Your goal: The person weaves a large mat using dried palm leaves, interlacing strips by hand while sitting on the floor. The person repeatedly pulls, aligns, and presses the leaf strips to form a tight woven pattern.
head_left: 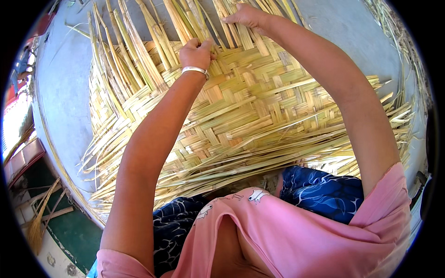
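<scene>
Straw-yellow woven reed mat (pixel 241 106) lies flat on grey concrete floor (pixel 65 92), loose strips (pixel 139 41) fanning off its far edge. Left hand (pixel 197 53), silver bangle (pixel 194 70) on wrist, clenched on a strip end at far woven edge. Right hand (pixel 245 16) presses flat, fingers spread, on strips further out, gripping nothing. Broom (pixel 39 217) beside floor's left edge.

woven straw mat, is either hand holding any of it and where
Left hand pinches a flat yellow-green straw strip at the weave's far edge; right hand presses loose strips flat.
</scene>
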### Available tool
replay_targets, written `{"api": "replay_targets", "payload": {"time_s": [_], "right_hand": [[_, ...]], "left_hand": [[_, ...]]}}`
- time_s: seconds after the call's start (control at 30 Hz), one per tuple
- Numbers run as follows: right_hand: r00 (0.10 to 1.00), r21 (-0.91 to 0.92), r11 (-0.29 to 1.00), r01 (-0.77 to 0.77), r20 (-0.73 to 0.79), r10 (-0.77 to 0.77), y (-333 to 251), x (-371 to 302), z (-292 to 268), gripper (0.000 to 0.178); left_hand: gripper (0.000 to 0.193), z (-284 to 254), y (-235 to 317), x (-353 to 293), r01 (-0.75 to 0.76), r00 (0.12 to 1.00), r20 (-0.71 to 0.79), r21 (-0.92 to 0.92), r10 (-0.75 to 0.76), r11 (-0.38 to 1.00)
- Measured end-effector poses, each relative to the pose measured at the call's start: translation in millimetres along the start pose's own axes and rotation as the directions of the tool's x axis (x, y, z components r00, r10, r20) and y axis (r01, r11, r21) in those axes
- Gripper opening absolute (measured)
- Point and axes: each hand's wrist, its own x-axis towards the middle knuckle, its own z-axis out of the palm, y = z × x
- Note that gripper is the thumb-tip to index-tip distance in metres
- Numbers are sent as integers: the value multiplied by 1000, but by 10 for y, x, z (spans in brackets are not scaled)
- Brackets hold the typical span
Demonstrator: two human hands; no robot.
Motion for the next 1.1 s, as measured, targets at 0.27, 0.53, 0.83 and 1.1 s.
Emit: {"api": "replay_targets", "payload": {"time_s": [0.27, 0.53, 0.83, 1.1], "right_hand": [[972, 338, 933, -124, 231, 46, -288, -238, -24, 42], [990, 355, 926, -129, 99, 100, -107, -387, -202, 32], [960, 255, 965, -61, -249, 127, -173, -911, -168, 21], [899, -2, 988, -157, -415, 142, -123, -1160, -46, 19]], "left_hand": [[26, -47, 173, 154, -79, 937, 344, 370, -57, 926], [46, -13, 377, 371, -126, 829, 511, 567, -228, 814], [35, -39, 357, 379, -92, 818, 518, 546, -250, 833], [24, 7, 136, 306, -448, 856, 508, 635, 96, 629]]}}
